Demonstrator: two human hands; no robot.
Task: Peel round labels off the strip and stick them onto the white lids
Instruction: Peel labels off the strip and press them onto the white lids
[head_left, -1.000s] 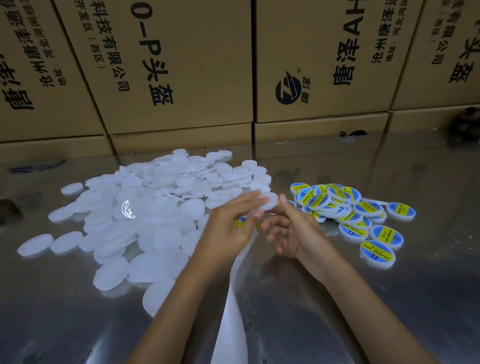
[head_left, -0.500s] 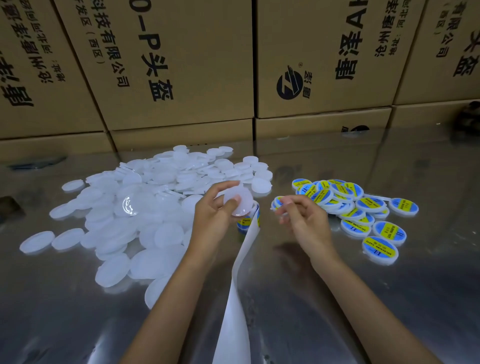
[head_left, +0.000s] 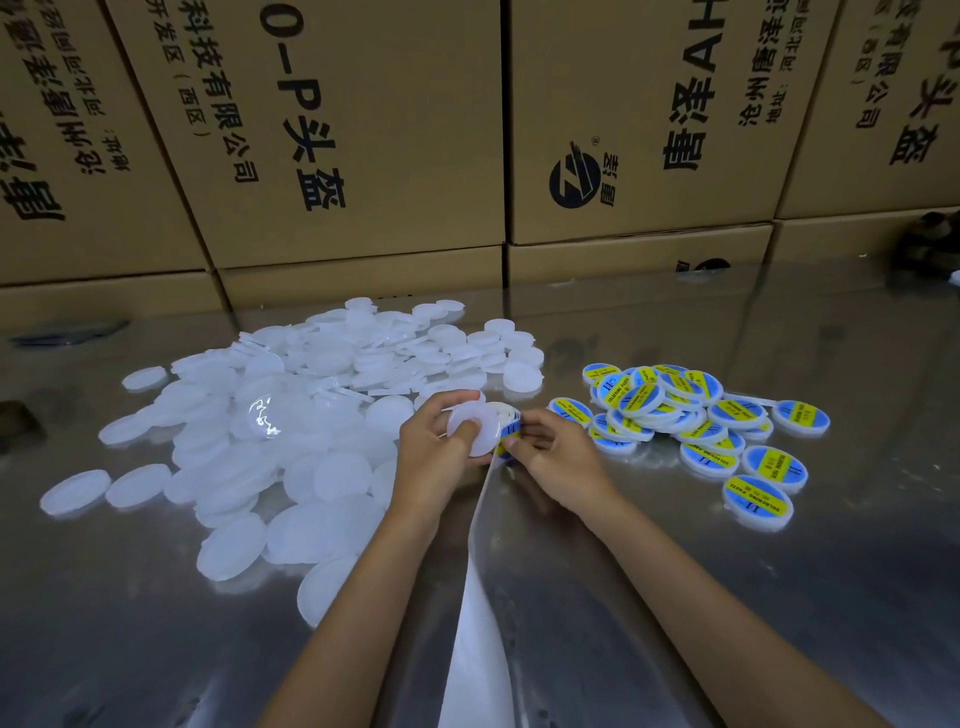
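My left hand (head_left: 434, 447) grips a blank white lid (head_left: 475, 428) between thumb and fingers at the middle of the table. Right beside it, my right hand (head_left: 556, 457) pinches a blue and yellow round label (head_left: 509, 434) at the top of the white backing strip (head_left: 478, 623), which hangs down toward me between my forearms. A big heap of blank white lids (head_left: 291, 415) lies to the left. Several labelled lids (head_left: 691, 415) are piled to the right.
The shiny metal table (head_left: 675, 597) reflects the surroundings. Brown cardboard boxes (head_left: 363, 140) with black print form a wall along its back edge. A dark object (head_left: 15, 421) sits at the left edge, another (head_left: 930, 239) at the far right.
My left hand turned the white lid and brought it down beside the strip's top. My right hand moved left from the labelled pile and took hold of a label on the strip.
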